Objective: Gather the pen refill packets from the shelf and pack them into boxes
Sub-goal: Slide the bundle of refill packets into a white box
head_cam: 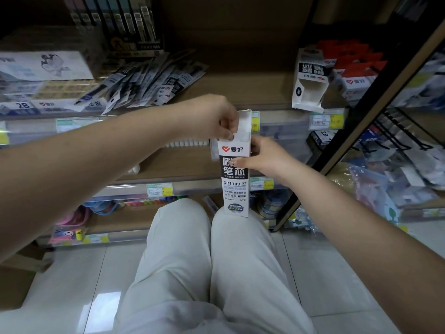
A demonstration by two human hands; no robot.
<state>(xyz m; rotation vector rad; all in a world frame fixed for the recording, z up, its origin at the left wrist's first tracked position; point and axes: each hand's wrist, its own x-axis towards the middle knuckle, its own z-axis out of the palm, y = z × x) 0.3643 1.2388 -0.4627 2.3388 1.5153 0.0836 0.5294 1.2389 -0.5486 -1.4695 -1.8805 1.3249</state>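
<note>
Shop shelving fills the background while a refill box stands upright on the person's knee, top flap open.

Left hand pinches the open flap at the top of the box, fingers clamped on the card; right hand grips the box's side, thumb across its printed face. Loose pen refill packets lie heaped on the shelf at about eleven o'clock from the box, well apart from it; an empty open box leans at one o'clock. My guess: the flap could crease or tear if pulled hard, and the box, balanced only on a knee, could tip and spill if either hand lets go to reach for packets.
</note>
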